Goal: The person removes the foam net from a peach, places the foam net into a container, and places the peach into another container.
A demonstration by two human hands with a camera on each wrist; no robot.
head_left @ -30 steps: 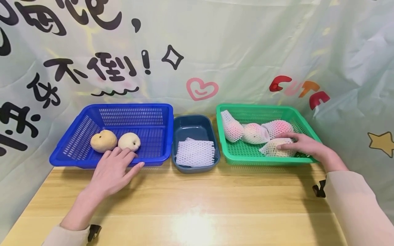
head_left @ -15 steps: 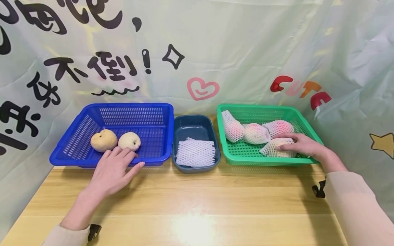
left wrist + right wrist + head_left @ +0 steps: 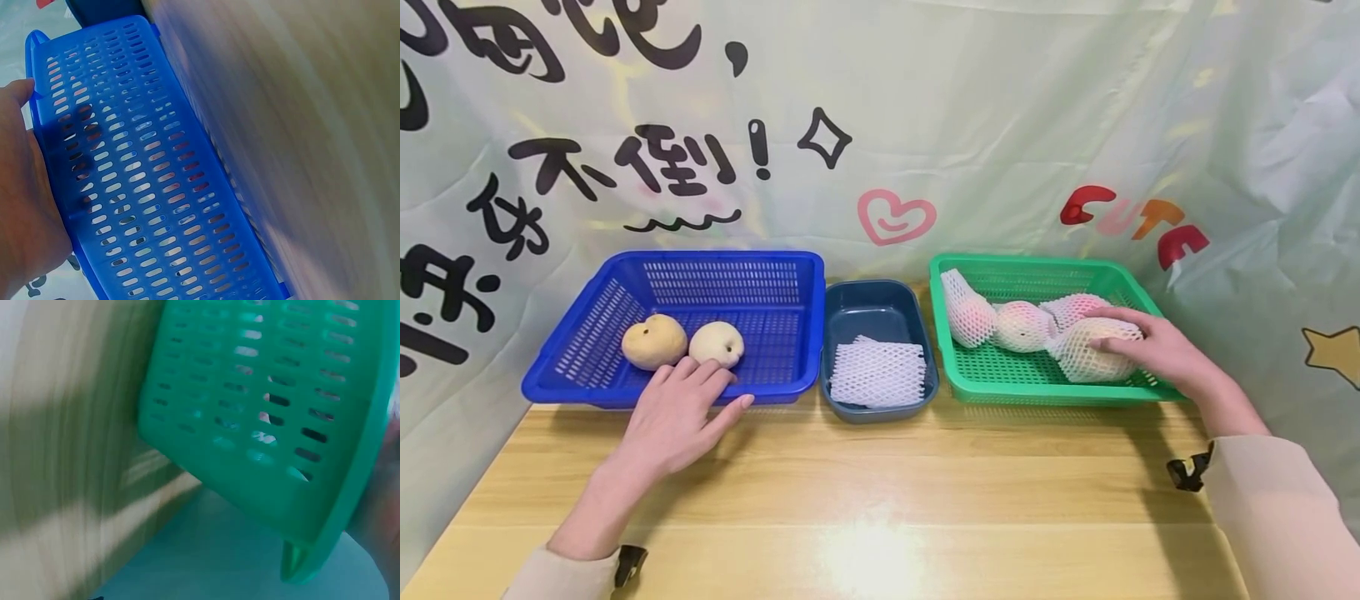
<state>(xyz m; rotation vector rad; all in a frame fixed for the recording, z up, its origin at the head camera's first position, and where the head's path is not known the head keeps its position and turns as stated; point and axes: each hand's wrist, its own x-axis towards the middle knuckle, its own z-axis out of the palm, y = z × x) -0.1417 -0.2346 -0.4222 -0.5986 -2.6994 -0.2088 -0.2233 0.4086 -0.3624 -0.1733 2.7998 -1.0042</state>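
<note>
In the head view my right hand (image 3: 1168, 350) grips a pale yellowish fruit in a white foam net (image 3: 1093, 350), held over the right part of the green basket (image 3: 1045, 393). It overlaps a pink fruit in foam net (image 3: 1073, 308) behind it; two more netted pinkish fruits (image 3: 970, 318) lie to the left. My left hand (image 3: 677, 412) rests over the front rim of the blue basket (image 3: 775, 392), its fingers loosely bent and fingertips partly hidden inside. Just beyond them sit a yellow round fruit (image 3: 653, 343) and a cream-coloured fruit (image 3: 715, 343).
Between the baskets stands a dark blue tray (image 3: 872, 304) with a stack of white foam nets (image 3: 877, 372). The baskets and tray line the back of the wooden table (image 3: 880, 475), close to a printed cloth backdrop (image 3: 1015, 125).
My right hand has raised the pale netted fruit slightly and shifted it rightward, so it now covers more of the pink one. My left hand stays at the blue basket's rim.
</note>
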